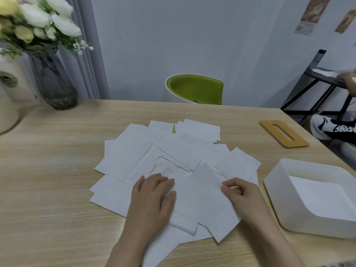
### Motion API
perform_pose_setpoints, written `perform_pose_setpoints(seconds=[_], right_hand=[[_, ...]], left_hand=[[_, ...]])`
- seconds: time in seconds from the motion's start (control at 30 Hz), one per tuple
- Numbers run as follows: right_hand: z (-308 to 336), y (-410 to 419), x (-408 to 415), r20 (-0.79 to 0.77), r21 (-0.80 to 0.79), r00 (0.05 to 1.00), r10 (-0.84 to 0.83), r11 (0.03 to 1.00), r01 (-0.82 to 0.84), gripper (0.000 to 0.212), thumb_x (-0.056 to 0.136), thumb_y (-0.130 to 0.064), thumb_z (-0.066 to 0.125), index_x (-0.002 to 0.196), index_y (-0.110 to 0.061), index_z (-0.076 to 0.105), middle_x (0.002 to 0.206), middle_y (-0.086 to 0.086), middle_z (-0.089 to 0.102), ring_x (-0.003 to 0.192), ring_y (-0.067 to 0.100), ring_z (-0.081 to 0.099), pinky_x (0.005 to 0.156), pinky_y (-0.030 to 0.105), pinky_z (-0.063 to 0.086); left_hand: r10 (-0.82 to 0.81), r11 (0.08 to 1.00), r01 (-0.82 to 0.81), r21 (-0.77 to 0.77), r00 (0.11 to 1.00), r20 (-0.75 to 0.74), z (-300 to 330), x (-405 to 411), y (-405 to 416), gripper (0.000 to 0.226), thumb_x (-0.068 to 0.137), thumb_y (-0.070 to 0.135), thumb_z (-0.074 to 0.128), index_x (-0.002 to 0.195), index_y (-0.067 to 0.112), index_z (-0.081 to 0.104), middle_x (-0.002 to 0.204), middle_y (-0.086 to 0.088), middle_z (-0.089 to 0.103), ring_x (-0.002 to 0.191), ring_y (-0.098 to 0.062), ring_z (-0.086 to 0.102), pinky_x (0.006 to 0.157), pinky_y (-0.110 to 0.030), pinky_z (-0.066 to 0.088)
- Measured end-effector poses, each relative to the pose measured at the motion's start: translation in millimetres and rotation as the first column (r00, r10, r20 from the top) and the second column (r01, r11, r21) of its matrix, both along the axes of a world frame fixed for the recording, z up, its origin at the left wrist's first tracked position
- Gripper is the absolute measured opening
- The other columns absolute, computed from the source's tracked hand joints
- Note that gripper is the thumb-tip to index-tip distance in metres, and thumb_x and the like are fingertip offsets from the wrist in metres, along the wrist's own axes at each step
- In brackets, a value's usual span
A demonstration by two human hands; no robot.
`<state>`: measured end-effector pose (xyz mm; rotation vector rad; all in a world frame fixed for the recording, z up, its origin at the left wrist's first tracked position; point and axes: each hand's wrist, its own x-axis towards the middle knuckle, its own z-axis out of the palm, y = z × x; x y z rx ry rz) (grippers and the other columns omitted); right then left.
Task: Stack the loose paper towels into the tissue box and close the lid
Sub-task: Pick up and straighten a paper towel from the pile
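Head view cuts off the tissue box (279, 191) at the right edge of the desk (48, 180), so its far corner is unseen; white sheets lie inside it. Loose paper towels (169, 149) sprawl overlapped mid-desk. Left hand (152, 197) rests flat on them, fingers straight. Right hand (240, 191) pinches one towel's edge. Wooden slotted lid (284, 133) lies apart, beyond the box.

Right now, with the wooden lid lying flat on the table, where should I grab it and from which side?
Probably by the near long edge of the wooden lid, reaching over from the tissue box side. It lies flat and thin, so slide fingertips under that free edge, or hook a finger through its central slot.
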<state>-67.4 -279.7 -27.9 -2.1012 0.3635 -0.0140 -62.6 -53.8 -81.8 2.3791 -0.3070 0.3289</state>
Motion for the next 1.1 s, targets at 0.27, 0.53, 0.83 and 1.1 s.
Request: perform_pose_setpoints(seconds=[0.27,0.53,0.83,1.1], right_hand=[[-5.8,18.3,-17.8,-0.054,0.417,0.984,-0.167,0.892,0.174,0.007,0.090,-0.012,0.063,0.086,-0.011,0.068,0.070,0.005,0.074,0.059,0.013,0.068,0.061,0.029,0.048],[-2.5,38.4,-22.5,-0.010,0.501,0.982,-0.191,0.848,0.170,0.004,0.091,-0.015,0.062,0.090,-0.014,0.067,0.074,0.004,0.075,0.062,0.012,0.070,0.057,0.028,0.048],[-0.2,49.9,-22.2,0.007,0.560,0.979,-0.201,0.812,0.163,0.004,0.091,-0.013,0.062,0.092,-0.013,0.066,0.072,0.007,0.074,0.058,0.012,0.068,0.045,0.018,0.048],[-4.3,59.6,-19.2,0.075,0.500,0.980,-0.182,0.857,0.121,0.005,0.092,-0.011,0.059,0.091,-0.012,0.064,0.066,0.007,0.073,0.055,0.009,0.065,0.046,0.015,0.046]], left_hand=[[-0.031,0.999,0.033,0.030,0.998,-0.063,16.7,5.2,-8.7,0.065,0.088,0.061,0.018,0.119,0.031,0.066,0.129,0.017,0.054,0.139,0.001,0.028,0.120,-0.030,-0.002],[-0.057,0.987,0.043,-0.155,0.995,-0.085,27.2,4.8,-17.7,0.044,0.091,0.054,0.040,0.098,0.024,0.072,0.111,0.021,0.060,0.124,0.004,0.042,0.113,-0.027,0.019],[-0.068,0.807,-0.122,-0.578,0.952,-0.297,34.4,3.4,-14.8,0.025,0.092,0.024,0.063,0.067,0.025,0.066,0.055,0.015,0.053,0.052,-0.008,0.044,0.055,-0.017,0.035],[-0.173,0.657,-0.163,-0.736,0.918,-0.358,29.9,4.2,-13.2,0.022,0.093,0.016,0.062,0.074,0.018,0.073,0.061,0.003,0.064,0.052,-0.009,0.054,0.045,-0.020,0.041]])
